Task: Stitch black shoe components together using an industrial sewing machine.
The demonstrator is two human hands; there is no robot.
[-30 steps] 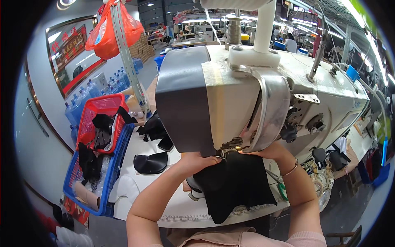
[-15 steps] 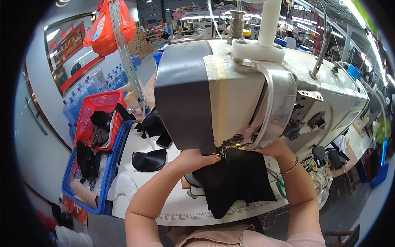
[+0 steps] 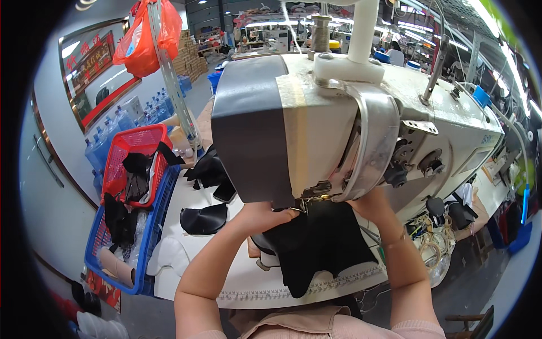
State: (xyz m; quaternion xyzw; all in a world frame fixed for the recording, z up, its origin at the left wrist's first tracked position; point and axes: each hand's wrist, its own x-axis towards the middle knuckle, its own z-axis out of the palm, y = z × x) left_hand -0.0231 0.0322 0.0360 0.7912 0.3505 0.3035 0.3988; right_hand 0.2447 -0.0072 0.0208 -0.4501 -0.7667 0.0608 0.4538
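Observation:
A black fabric piece [image 3: 324, 248] lies under the needle area of a white and grey sewing machine [image 3: 322, 124] and hangs toward me over the table's ruled front edge. My left hand [image 3: 261, 218] is left of the needle, its thumb pressed on the black piece beside the metal presser foot [image 3: 302, 205]; its other fingers are mostly hidden by the machine head. At the right edge of the piece is my right hand [image 3: 368, 204], touching it close below the clear guard. The machine hides most of that hand's fingers, so its grip does not show.
On the table's left lie a curved black piece [image 3: 204, 219], a white flat shape [image 3: 168, 257] and more black pieces [image 3: 208, 169]. Beyond them a red basket [image 3: 138, 137] rests on a blue crate [image 3: 151, 237]. Tape rolls and cords [image 3: 432, 248] sit at the right.
My right hand has shifted slightly inward and its wrist has turned. The black piece has moved a little to the left in view. My left hand stays beside the presser foot.

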